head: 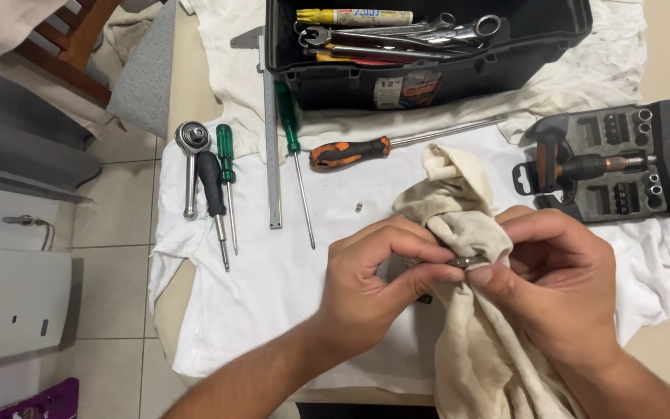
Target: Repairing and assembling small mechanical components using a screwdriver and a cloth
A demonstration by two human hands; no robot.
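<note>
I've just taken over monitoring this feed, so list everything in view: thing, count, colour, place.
toolbox: 1, black, top centre, open, holding wrenches
ratchet handle: 1, silver, far left on the white cloth
screwdrivers: 4; black-handled, two green-handled, orange-and-black
steel ruler: 1, silver, between the green screwdrivers
small bit: 1, silver, lying loose at centre
bit set case: 1, dark grey, right, with a driver handle
beige rag: 1, at centre, in both hands
small metal part: 1, pinched in the rag
left hand: grips rag
right hand: grips rag
</note>
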